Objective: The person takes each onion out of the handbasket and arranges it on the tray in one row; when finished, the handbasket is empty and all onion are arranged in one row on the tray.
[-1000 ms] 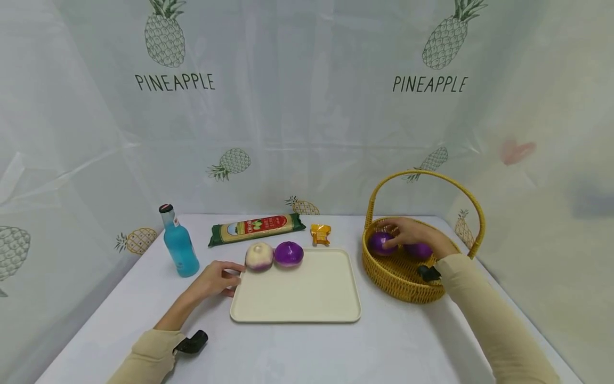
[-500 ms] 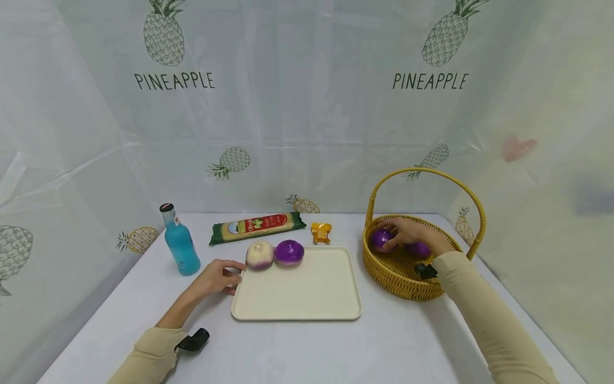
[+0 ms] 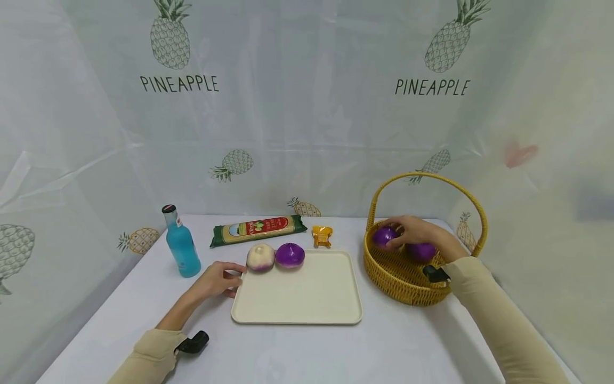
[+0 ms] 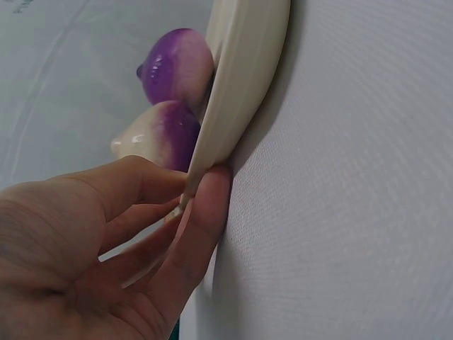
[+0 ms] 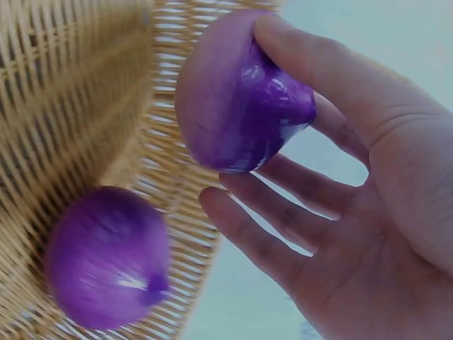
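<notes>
My right hand is in the wicker basket, thumb and fingertips holding a purple turnip near the left wall. A second purple turnip lies in the basket, partly behind the hand in the head view. My left hand pinches the left rim of the cream tray, with fingers above and below the edge in the left wrist view. At the tray's back left corner sit a pale-topped turnip and a purple-topped turnip side by side.
A blue bottle stands left of the tray. Behind the tray lie a long green and red packet and a small orange packet. The basket's tall handle arches above my right hand. A pineapple-print curtain hangs behind the table.
My right hand has raised the purple turnip slightly inside the basket. The left hand and tray keep their place; the head view has shifted a little.
</notes>
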Tool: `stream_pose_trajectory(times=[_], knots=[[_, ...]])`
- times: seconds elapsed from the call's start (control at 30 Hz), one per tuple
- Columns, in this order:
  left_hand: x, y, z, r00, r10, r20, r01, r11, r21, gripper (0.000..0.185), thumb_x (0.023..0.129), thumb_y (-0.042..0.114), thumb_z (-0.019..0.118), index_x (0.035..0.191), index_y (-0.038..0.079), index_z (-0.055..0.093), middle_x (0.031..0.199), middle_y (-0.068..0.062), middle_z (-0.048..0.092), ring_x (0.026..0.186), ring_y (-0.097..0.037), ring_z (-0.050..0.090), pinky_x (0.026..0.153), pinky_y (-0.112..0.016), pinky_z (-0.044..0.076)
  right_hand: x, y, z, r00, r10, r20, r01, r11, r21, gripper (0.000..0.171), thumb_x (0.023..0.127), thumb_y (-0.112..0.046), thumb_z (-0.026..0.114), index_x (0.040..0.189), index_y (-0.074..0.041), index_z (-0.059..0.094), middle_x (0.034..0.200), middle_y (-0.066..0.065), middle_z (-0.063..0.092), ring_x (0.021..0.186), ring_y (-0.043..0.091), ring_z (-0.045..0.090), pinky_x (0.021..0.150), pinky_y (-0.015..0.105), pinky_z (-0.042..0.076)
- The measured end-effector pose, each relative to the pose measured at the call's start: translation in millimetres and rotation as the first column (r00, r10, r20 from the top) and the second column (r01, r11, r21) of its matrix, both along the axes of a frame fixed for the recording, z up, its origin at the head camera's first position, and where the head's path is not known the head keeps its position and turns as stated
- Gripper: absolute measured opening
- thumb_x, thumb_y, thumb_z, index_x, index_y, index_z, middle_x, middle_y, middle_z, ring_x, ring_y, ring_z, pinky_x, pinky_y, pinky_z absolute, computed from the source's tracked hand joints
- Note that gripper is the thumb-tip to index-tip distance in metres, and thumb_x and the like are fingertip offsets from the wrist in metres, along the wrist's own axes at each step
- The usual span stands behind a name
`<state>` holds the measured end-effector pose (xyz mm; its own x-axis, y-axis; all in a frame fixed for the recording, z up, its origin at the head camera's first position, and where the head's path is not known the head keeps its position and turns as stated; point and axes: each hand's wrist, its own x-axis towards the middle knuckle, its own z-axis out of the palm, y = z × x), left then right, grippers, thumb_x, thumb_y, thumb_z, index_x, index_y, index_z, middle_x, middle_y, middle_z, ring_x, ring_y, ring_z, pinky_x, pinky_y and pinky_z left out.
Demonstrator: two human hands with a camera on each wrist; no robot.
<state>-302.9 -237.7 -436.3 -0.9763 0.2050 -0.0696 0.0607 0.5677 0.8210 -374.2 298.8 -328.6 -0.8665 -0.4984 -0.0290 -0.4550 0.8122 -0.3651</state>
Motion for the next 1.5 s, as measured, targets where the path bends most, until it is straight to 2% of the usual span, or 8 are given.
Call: stream_pose_trajectory(times=[0.27,0.5,0.63,0.83,1.03,1.17,1.37,1.5], knots=[[0.5,-2,-2.4,1.0,-0.005,-0.004,0.005,1.0,-0.009,0.036,0.085,0.001,0.069,0.12,-0.002,0.066,0.1,-0.017,0.072,0.074,-0.015,0.065,0.06,-0.032,0.062,21.2,-8,23.3,0.998,0.043,-0.052,-0.044,0.998,-0.037,0.066,0.084,-0.038,0.076,0.14,-0.012,0.051,0.129,0.015,0.063,0.12,0.036,0.058,0.101,0.056,0.048],[1.1,-1,-4.3,1.0,0.011,0.019,-0.011,1.0,-0.011,0.036,0.085,0.002,0.07,0.121,-0.001,0.067,0.099,-0.016,0.071,0.073,-0.015,0.064,0.059,-0.032,0.061,29.8,-27,27.5,0.992,0.082,-0.091,-0.085,0.996,-0.026,0.068,0.083,-0.042,0.076,0.139,-0.012,0.053,0.133,0.012,0.061,0.121,0.032,0.058,0.1,0.053,0.05],[1.7,-1,-4.4,1.0,0.008,0.019,-0.008,1.0,-0.006,0.036,0.084,0.002,0.07,0.121,-0.001,0.066,0.099,-0.016,0.071,0.074,-0.015,0.064,0.06,-0.032,0.062,30.1,-43,26.8,0.993,0.091,-0.08,-0.093,0.995,-0.028,0.069,0.082,-0.043,0.076,0.14,-0.014,0.053,0.136,0.011,0.059,0.121,0.031,0.058,0.1,0.051,0.051],[0.6,-1,-1.8,1.0,-0.009,0.009,0.009,1.0,-0.008,0.037,0.085,0.002,0.069,0.121,-0.002,0.066,0.101,-0.018,0.071,0.075,-0.015,0.065,0.06,-0.032,0.062,29.6,-73,25.5,0.991,0.129,-0.044,-0.131,0.991,-0.038,0.067,0.082,-0.04,0.077,0.14,-0.015,0.053,0.132,0.008,0.062,0.114,0.026,0.061,0.097,0.048,0.053],[-0.3,0,-0.3,1.0,-0.006,0.004,0.006,1.0,-0.021,0.037,0.085,0.003,0.069,0.122,-0.001,0.066,0.101,-0.017,0.071,0.073,-0.015,0.065,0.06,-0.031,0.061,22.6,-104,18.2,0.98,0.201,0.005,-0.2,0.979,-0.048,0.064,0.084,-0.036,0.076,0.139,-0.011,0.053,0.132,0.008,0.061,0.113,0.023,0.061,0.097,0.043,0.054],[0.2,0,-0.6,1.0,-0.008,0.001,0.008,1.0,-0.024,0.037,0.085,0.003,0.07,0.121,-0.001,0.066,0.102,-0.017,0.071,0.074,-0.016,0.065,0.06,-0.032,0.061,14.5,-124,8.3,0.975,0.22,0.04,-0.218,0.975,-0.045,0.064,0.084,-0.033,0.077,0.14,-0.01,0.052,0.133,0.009,0.06,0.117,0.024,0.06,0.1,0.042,0.053],[-0.6,1,-0.6,1.0,-0.001,0.011,0.001,1.0,-0.026,0.036,0.085,0.003,0.069,0.121,0.0,0.066,0.102,-0.017,0.071,0.074,-0.016,0.065,0.06,-0.031,0.061,4.4,-145,-10.3,0.964,0.261,0.039,-0.26,0.965,-0.046,0.058,0.084,-0.028,0.077,0.135,-0.01,0.056,0.132,0.011,0.061,0.116,0.028,0.06,0.102,0.047,0.051],[-1.4,1,0.7,1.0,0.009,0.024,-0.008,1.0,-0.023,0.036,0.085,0.003,0.069,0.122,0.0,0.066,0.101,-0.017,0.071,0.073,-0.016,0.065,0.06,-0.03,0.061,0.1,-156,-20.9,0.964,0.265,0.028,-0.264,0.964,-0.031,0.058,0.083,-0.028,0.078,0.134,-0.01,0.057,0.129,0.011,0.063,0.117,0.027,0.06,0.102,0.044,0.05]])
